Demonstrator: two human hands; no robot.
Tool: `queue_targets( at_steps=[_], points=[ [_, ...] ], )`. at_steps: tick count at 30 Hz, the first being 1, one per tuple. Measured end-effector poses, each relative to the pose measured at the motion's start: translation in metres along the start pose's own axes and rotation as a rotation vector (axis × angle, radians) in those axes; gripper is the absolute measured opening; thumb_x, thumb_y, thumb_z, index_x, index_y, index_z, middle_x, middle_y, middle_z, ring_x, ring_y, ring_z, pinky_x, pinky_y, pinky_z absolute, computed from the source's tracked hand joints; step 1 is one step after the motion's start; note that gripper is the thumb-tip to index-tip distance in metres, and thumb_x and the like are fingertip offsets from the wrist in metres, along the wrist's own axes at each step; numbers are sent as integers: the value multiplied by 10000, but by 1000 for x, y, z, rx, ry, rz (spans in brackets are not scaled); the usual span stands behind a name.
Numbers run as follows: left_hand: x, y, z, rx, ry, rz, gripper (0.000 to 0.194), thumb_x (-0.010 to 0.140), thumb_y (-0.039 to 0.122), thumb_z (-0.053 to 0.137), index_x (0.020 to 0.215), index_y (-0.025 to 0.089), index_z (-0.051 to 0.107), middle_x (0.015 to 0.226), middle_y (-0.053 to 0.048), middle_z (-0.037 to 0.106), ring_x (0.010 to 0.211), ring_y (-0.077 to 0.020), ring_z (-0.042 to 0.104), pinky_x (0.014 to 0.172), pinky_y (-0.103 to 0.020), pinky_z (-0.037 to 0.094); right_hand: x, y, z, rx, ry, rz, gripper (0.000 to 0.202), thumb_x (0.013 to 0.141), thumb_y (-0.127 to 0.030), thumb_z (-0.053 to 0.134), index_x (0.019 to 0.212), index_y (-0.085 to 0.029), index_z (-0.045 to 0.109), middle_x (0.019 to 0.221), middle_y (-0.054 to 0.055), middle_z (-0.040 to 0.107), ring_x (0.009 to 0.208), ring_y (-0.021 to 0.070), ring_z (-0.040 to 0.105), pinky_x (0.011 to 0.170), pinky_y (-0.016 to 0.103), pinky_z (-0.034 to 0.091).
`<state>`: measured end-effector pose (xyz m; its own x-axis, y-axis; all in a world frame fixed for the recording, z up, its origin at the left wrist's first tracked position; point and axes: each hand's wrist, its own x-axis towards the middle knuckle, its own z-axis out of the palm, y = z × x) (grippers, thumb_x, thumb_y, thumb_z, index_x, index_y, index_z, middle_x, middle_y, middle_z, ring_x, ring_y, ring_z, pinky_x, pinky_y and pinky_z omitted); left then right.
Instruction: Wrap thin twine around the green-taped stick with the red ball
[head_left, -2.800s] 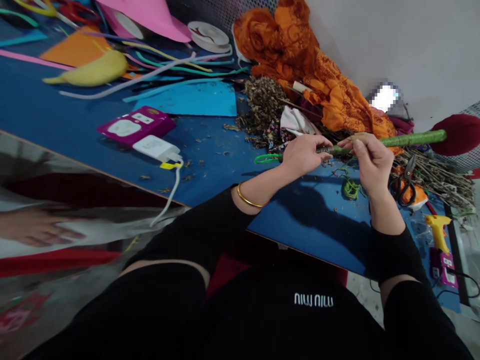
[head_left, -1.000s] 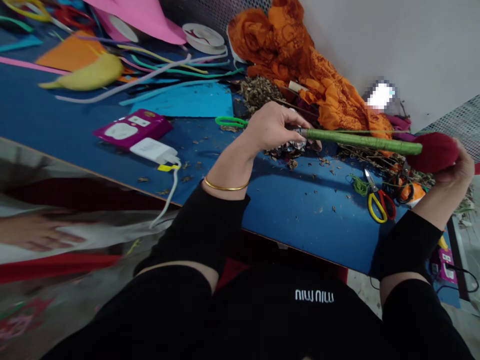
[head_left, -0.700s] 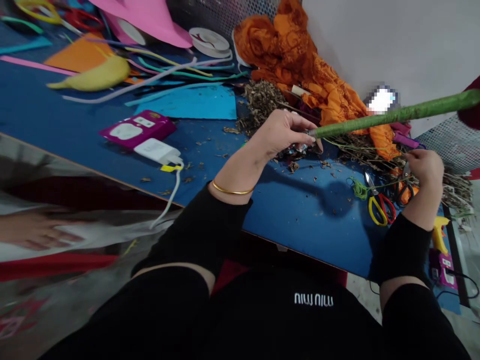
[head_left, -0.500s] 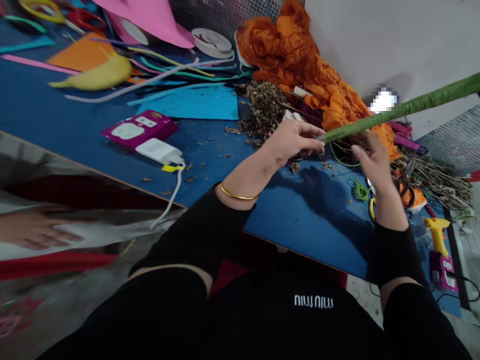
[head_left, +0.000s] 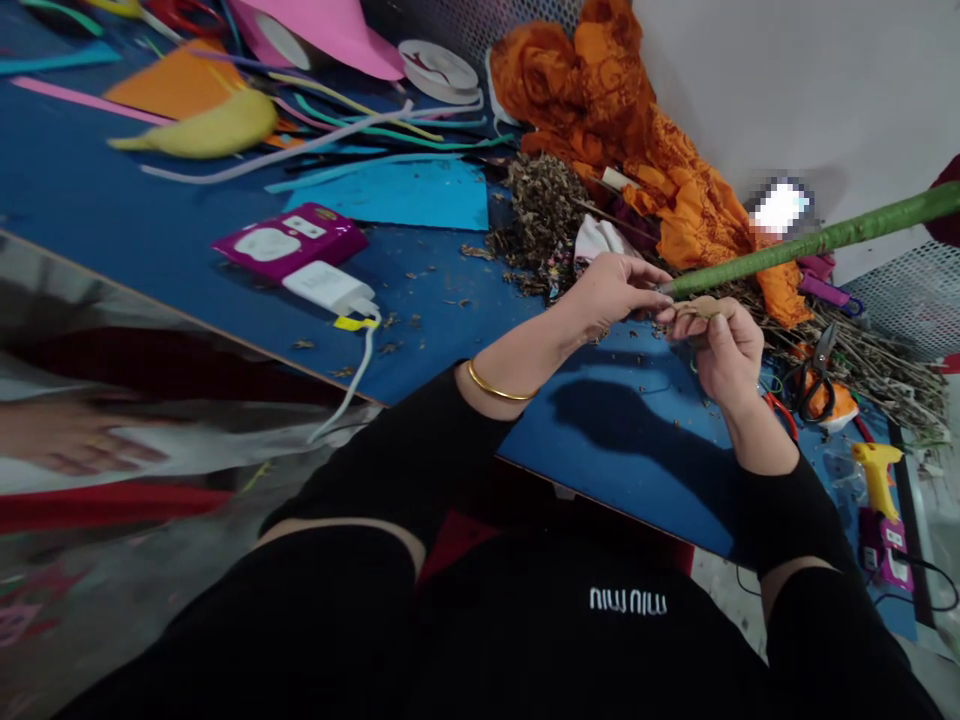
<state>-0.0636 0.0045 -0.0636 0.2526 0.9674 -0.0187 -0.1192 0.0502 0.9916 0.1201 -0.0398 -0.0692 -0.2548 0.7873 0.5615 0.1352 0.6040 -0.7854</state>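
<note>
A long green stem-like rod point(head_left: 817, 245), its surface wrapped, slants from the upper right down to my left hand point(head_left: 611, 295). The fingers of that hand pinch its lower tip, and a gold bangle point(head_left: 499, 385) circles the wrist. Just below the tip, my right hand point(head_left: 727, 350) is closed on a thin tan piece point(head_left: 697, 308), perhaps a dried leaf; its exact kind is unclear. Both sets of fingertips almost meet. Behind them lie crumbled dry leaves point(head_left: 544, 205) and a white cloth-like scrap point(head_left: 600, 238).
Orange fabric point(head_left: 682, 190) is bunched against the wall. Black-handled scissors point(head_left: 816, 385), dry twigs point(head_left: 900, 375) and a yellow glue gun point(head_left: 879, 470) lie to the right. Leftward are a purple power strip point(head_left: 300, 240), a blue sheet point(head_left: 420, 195), a yellow banana-shaped object point(head_left: 210, 127) and another person's hand point(head_left: 75, 430).
My right hand has moved left to the stem's tip, from a loose, blurred pose to a pinch on the tan piece. My left hand keeps its hold on the tip.
</note>
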Motion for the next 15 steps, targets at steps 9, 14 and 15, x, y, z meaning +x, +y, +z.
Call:
queue_targets(
  at_steps=[9, 14, 15],
  points=[
    [6, -16, 5, 172, -21, 123, 300, 689, 140, 830, 986, 106, 844, 744, -16, 762, 610, -106, 611, 615, -237, 507, -12, -12, 6, -539, -39, -317, 328, 1103, -316, 463, 790, -221, 484, 671, -19, 503, 606, 107, 463, 594, 268, 373],
    [11, -28, 7, 296, -19, 253, 308, 696, 214, 816, 986, 121, 857, 886, -55, 822, 803, -187, 721, 750, -293, 570, -16, -12, 15, -682, -34, -486, 277, 1045, -162, 492, 791, -232, 405, 653, -31, 427, 604, 116, 384, 583, 281, 311],
    [11, -28, 7, 327, -24, 257, 309, 701, 220, 813, 991, 124, 860, 900, -58, 827, 833, -201, 733, 777, -306, 576, -16, -13, 15, -682, -41, -492, 277, 1046, -165, 496, 790, -231, 413, 650, -31, 429, 599, 115, 385, 578, 281, 312]
  ],
)
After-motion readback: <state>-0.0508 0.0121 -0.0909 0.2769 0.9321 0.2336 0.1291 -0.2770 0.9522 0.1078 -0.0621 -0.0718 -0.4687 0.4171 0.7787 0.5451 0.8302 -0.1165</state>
